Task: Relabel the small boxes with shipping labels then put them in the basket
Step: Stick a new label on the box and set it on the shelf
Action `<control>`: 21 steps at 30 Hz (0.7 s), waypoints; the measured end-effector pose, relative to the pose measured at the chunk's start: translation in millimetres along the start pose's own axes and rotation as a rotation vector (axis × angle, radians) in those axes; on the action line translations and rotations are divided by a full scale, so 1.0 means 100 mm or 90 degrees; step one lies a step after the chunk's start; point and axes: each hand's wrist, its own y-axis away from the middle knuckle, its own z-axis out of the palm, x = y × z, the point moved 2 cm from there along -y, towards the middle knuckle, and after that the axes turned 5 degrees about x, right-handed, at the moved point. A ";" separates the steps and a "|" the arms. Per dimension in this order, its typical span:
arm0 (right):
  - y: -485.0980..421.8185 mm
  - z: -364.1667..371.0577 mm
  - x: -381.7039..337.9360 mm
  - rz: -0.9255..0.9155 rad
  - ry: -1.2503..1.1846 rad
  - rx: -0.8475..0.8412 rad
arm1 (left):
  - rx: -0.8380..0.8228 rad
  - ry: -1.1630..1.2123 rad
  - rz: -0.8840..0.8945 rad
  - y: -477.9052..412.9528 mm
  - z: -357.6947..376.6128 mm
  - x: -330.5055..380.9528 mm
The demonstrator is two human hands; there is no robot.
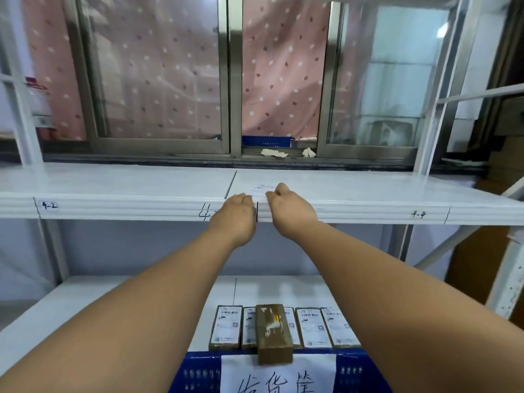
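Both arms reach up to the upper white shelf (113, 188). A sheet of shipping labels (262, 188) lies flat there, and my left hand (235, 214) and my right hand (289, 207) pinch its near edge with curled fingers. On the lower shelf several small brown boxes (226, 326) with white labels lie in a row. One brown box without a label (273, 333) lies on top of them, over the rim of the blue basket (198, 373).
The basket carries a white paper sign (278, 374) with handwriting. Shelf edges are marked 4-2 (49, 205) and 4-4 (418, 214). Behind the shelf is a sliding window (235, 80) with a pink curtain. Cardboard (482, 251) leans at the right.
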 end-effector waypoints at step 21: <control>-0.09 0.11 0.15 0.075 -0.046 0.228 | 0.017 0.041 -0.001 -0.05 0.00 -0.07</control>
